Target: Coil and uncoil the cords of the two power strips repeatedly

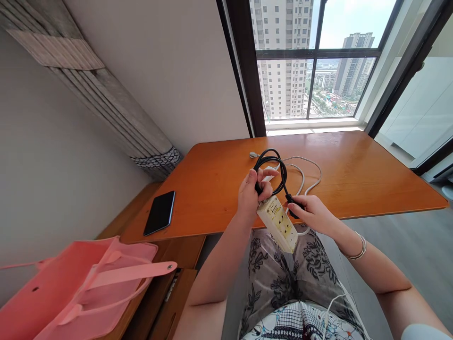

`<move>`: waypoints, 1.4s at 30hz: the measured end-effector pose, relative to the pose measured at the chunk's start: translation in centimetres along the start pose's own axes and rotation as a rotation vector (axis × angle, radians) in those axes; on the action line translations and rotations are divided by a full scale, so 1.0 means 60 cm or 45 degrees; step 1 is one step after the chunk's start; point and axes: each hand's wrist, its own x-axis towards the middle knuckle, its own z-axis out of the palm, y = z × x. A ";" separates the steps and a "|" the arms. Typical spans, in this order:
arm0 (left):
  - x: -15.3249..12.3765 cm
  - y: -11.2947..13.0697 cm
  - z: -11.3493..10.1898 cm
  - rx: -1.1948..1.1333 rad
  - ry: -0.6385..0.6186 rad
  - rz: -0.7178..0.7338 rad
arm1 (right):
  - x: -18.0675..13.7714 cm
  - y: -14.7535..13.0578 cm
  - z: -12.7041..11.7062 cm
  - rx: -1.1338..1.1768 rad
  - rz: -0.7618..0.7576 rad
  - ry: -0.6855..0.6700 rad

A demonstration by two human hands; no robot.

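My left hand [255,191] is closed round a coiled black power cord [271,153], with the loop standing up above the fingers. Just under that hand hangs a cream power strip [278,223], tilted, its sockets facing up, over my lap. How the left fingers bear on the strip is partly hidden. My right hand [307,211] pinches the black connector end of the same cord, close beside the strip. Behind the hands, a white cable [313,163] loops across the table, and a plug [254,155] lies at its far left end.
A black phone or tablet [160,213] lies on the left of the wooden table [212,179]. Left of my lap, an open pink bag [116,283] rests on a lower wooden surface. A window [314,54] stands behind the table, and a gathered curtain [120,108] hangs to the left.
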 end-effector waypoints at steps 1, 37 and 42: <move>0.002 0.004 -0.002 -0.028 0.017 0.020 | -0.005 0.001 -0.002 -0.020 -0.030 -0.007; 0.011 0.016 -0.018 0.065 0.110 0.170 | -0.059 0.026 0.004 -0.850 -0.166 0.372; 0.008 0.024 -0.025 -0.180 0.030 -0.065 | -0.051 0.042 -0.034 -0.521 -0.361 0.737</move>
